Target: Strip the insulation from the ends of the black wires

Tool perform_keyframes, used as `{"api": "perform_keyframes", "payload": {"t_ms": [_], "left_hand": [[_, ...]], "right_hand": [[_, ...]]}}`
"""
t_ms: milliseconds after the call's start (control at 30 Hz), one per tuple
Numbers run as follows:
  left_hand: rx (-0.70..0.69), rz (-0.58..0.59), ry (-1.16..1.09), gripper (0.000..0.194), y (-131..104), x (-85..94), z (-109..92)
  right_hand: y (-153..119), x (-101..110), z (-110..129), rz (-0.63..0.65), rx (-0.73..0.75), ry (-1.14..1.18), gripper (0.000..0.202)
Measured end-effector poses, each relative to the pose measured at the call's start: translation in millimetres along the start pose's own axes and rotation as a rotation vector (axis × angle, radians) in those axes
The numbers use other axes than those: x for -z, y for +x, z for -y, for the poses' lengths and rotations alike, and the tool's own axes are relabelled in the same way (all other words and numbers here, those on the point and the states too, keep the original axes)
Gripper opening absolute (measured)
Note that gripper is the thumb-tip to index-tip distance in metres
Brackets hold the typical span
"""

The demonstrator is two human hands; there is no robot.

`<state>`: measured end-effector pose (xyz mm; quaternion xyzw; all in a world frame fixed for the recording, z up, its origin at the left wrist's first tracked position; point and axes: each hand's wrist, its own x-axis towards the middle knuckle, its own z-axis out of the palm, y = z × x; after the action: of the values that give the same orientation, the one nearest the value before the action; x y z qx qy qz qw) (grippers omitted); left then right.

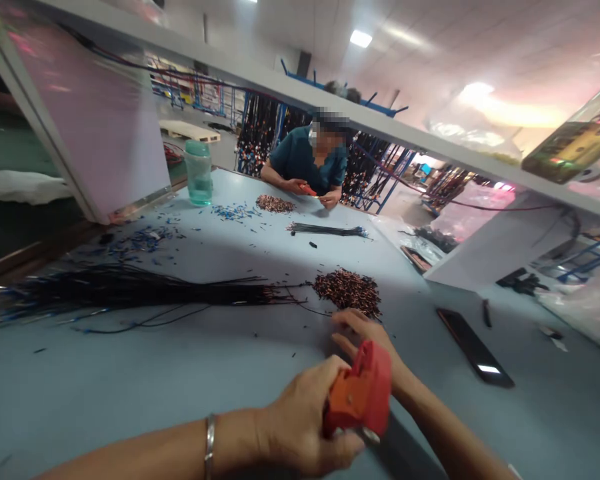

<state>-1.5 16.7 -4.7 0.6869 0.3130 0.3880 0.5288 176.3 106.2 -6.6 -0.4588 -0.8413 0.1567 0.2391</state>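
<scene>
Gripping a red-and-orange hand tool [365, 387], the left hand [300, 413] curls around it, nearer the viewer than the copper-coloured heap [347, 291]. At the heap's near edge sits the right hand [369, 337], fingers bent; whether its blurred fingertips pinch a wire, I cannot tell. Left of the heap, black wires [180, 293] lie bundled on the tabletop [220, 387].

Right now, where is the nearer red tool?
In the head view, the nearer red tool is in the left hand, lower right of centre, below the right hand.
</scene>
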Motion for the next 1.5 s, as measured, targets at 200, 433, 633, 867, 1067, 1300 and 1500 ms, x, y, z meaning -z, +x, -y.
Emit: {"api": "perform_keyframes", "payload": {"t_ms": [200,433,633,867,1067,1300,1500], "left_hand": [[-0.206,0.073,0.102,0.040,-3.7,-9.5,14.3],[-0.178,0.085,0.077,0.039,-1.2,-10.5,22.4],[-0.226,0.026,0.089,0.044,1.1,-9.7,23.2],[-0.201,0.032,0.163,0.032,2.4,-7.8,21.2],[-0.260,0.085,0.118,0.037,0.5,-7.9,25.7],[-0.476,0.224,0.203,0.035,2.1,-6.8,19.1],[-0.300,0.102,0.002,0.028,-4.0,1.0,7.1]], "right_hand": [[34.5,-28.2,8.6,-0.001,-0.032,-0.208,0.009],[41.8,-31.2,3.2,-0.066,-0.046,-0.293,0.006],[57.7,-31.0,-2.6,-0.123,0.025,-0.268,0.013],[29.3,8.3,6.3,-0.228,0.218,-0.100,0.015],[-13.6,-6.5,19.3,-0.075,0.457,-0.080,0.023],[-22.6,-13.0,14.8,0.047,0.320,-0.116,0.019],[-23.1,10.4,-4.5,-0.108,0.108,-0.097,0.020]]}}
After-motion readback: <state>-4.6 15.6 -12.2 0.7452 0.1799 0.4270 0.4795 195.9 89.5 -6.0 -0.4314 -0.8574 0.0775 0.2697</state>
